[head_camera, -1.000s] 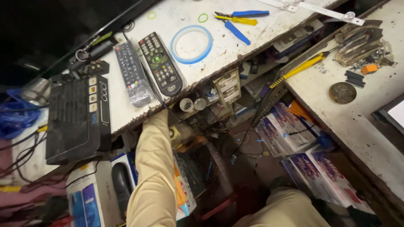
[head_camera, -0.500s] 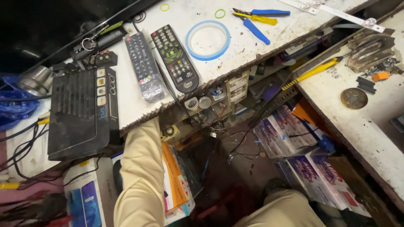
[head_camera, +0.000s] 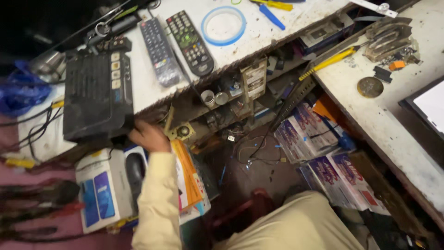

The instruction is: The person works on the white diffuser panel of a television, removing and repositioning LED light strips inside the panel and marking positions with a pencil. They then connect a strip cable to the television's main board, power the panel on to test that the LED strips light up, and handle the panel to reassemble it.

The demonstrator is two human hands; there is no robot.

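My left hand (head_camera: 148, 136), in a cream sleeve, rests with curled fingers against the near right corner of a black box-shaped device (head_camera: 95, 99) that lies on the white workbench (head_camera: 143, 88). Whether the fingers grip the device or something small beneath it is unclear. Just below the hand stand a white carton with a mouse picture (head_camera: 104, 192) and orange-edged cartons (head_camera: 187, 176). Two remote controls (head_camera: 159, 51) (head_camera: 189, 41) lie beyond the device. My right hand is out of sight.
A blue tape ring (head_camera: 223, 25) lies on the bench. A cluttered shelf of small parts (head_camera: 231, 97) runs under it. A second white bench (head_camera: 393, 134) on the right carries a yellow-handled screwdriver (head_camera: 326, 60) and a round metal disc (head_camera: 370, 86). Printed cartons (head_camera: 323, 157) are stacked below.
My left hand has come out from under the bench shelf and moved left to the black device's corner. The view has shifted, so the bench sits higher in the frame.
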